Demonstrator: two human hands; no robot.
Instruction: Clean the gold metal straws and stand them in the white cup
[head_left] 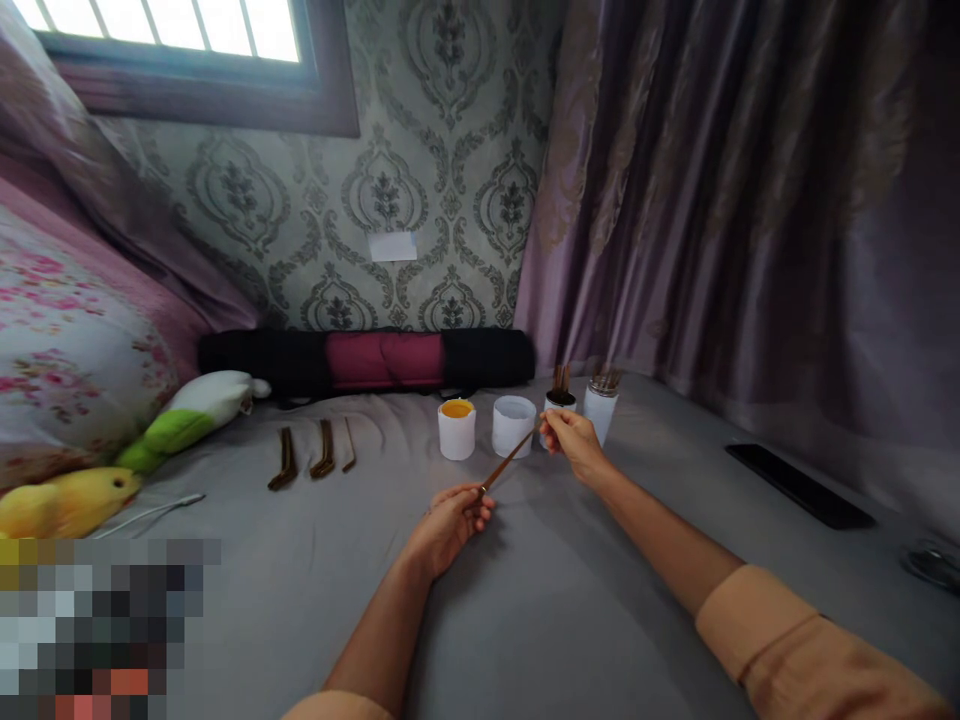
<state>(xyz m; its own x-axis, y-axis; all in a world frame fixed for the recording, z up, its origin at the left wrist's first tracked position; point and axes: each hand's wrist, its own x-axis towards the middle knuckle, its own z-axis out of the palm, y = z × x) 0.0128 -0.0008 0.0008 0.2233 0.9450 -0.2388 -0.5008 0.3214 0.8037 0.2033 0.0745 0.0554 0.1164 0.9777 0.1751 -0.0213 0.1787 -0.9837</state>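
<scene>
A thin brown stick [511, 462] slants between my two hands above the grey sheet. Its lower end is pinched in the fingers of my left hand [452, 520]. The thumb and fingers of my right hand [571, 437] close on the upper end. Just behind the stick stands a white cup [514, 415] with a pale inside. To its left is a white cup with orange contents [457, 435]. Partly covered by my right hand, a white cup with a dark mouth [560, 400] holds upright brown sticks. A white jar [600, 408] beside it holds more thin sticks.
Two bundles of bent brown sticks [322, 450] and a single bent stick [348, 445] lie on the sheet at left. A black and maroon roll [386, 360] lies along the wall. Plush toys [71, 500] sit far left; a flat black object [799, 487] lies right.
</scene>
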